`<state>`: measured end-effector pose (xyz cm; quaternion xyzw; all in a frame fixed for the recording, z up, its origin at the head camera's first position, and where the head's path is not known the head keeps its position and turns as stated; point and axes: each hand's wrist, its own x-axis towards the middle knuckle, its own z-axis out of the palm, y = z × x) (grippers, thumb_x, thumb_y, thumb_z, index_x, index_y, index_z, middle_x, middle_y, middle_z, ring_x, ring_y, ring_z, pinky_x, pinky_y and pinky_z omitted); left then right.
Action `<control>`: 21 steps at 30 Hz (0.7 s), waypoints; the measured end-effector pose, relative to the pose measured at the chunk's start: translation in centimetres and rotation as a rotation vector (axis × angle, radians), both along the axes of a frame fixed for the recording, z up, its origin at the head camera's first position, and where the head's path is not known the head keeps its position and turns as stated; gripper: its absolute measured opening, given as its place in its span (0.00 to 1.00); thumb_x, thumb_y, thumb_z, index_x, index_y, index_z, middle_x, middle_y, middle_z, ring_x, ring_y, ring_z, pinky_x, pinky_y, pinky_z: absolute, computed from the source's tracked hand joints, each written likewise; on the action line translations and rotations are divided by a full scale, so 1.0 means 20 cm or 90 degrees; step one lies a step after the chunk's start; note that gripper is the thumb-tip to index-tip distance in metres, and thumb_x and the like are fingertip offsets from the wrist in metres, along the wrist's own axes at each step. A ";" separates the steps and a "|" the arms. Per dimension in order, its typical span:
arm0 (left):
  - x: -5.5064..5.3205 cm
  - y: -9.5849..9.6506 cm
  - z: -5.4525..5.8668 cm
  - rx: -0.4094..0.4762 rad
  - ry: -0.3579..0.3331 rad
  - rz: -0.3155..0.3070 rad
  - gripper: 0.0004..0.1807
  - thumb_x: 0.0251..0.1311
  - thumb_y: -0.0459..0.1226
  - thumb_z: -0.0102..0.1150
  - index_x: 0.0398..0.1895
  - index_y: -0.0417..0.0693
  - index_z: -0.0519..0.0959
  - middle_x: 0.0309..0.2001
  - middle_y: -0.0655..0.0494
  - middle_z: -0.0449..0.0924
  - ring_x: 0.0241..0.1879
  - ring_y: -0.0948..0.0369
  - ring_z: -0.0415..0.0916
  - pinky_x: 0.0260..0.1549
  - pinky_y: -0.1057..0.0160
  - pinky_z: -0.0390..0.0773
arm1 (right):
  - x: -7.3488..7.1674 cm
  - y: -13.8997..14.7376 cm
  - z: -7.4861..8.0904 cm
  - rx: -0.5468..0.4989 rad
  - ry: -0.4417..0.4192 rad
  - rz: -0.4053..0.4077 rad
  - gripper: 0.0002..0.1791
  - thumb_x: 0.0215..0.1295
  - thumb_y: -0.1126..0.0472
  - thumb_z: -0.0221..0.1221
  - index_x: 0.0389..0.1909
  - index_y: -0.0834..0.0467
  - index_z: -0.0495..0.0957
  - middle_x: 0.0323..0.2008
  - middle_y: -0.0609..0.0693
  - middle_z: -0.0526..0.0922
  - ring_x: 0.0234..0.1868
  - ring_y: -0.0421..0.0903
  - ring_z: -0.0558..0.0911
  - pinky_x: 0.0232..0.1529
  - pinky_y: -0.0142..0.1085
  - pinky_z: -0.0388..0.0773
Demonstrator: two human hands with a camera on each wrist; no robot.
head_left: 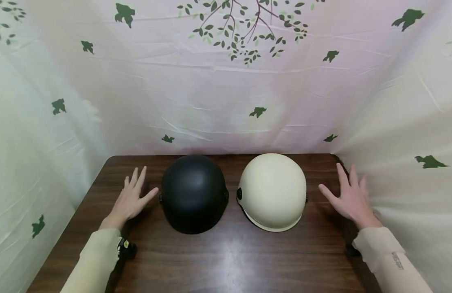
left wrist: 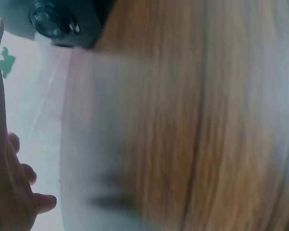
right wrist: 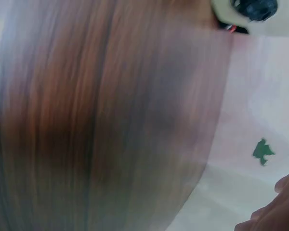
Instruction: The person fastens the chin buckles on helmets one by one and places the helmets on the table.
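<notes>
Two helmets sit side by side on the table, domes up: a black helmet (head_left: 194, 193) on the left and a cream helmet (head_left: 273, 191) on the right. My left hand (head_left: 130, 198) is spread to the left of the black one, its thumb pointing at that helmet's side knob. To the right of the cream one, my right hand (head_left: 352, 199) is held with fingers spread, apart from the shell. Both hands hold nothing. In the left wrist view the black helmet's side knob (left wrist: 50, 20) shows at the top; the right wrist view shows the cream helmet's knob (right wrist: 256, 7).
The dark wooden table (head_left: 233, 260) has rounded back corners. A white curtain (head_left: 211, 93) with green leaf and bird prints hangs behind it and along both sides, close by my right hand. A dark wrist device (head_left: 127, 248) sits under my left cuff.
</notes>
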<state>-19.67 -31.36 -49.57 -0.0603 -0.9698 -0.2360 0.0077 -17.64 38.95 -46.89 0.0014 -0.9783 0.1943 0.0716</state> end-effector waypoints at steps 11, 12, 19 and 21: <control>0.06 0.11 0.05 0.139 0.010 -0.058 0.45 0.80 0.57 0.47 0.86 0.70 0.31 0.86 0.49 0.34 0.83 0.37 0.40 0.71 0.24 0.49 | 0.10 -0.17 0.06 -0.131 0.069 0.070 0.51 0.76 0.43 0.57 0.87 0.46 0.36 0.84 0.64 0.30 0.80 0.78 0.33 0.68 0.81 0.35; 0.07 0.12 0.05 0.152 0.009 -0.060 0.44 0.80 0.56 0.47 0.85 0.71 0.31 0.86 0.49 0.35 0.82 0.37 0.41 0.71 0.24 0.50 | 0.11 -0.19 0.06 -0.138 0.078 0.078 0.50 0.76 0.44 0.58 0.87 0.46 0.37 0.84 0.64 0.32 0.80 0.77 0.34 0.69 0.80 0.35; 0.14 0.20 0.03 0.206 0.015 -0.063 0.45 0.80 0.52 0.49 0.86 0.71 0.31 0.84 0.38 0.46 0.78 0.30 0.51 0.68 0.23 0.56 | 0.15 -0.34 0.10 -0.173 0.143 0.123 0.49 0.73 0.49 0.63 0.86 0.41 0.45 0.85 0.59 0.40 0.82 0.72 0.43 0.68 0.81 0.45; 0.15 0.21 0.03 0.217 0.012 -0.065 0.46 0.80 0.52 0.50 0.86 0.71 0.31 0.84 0.37 0.46 0.77 0.30 0.53 0.67 0.23 0.58 | 0.16 -0.39 0.12 -0.179 0.157 0.134 0.49 0.72 0.50 0.64 0.86 0.40 0.47 0.85 0.58 0.42 0.82 0.72 0.45 0.67 0.81 0.47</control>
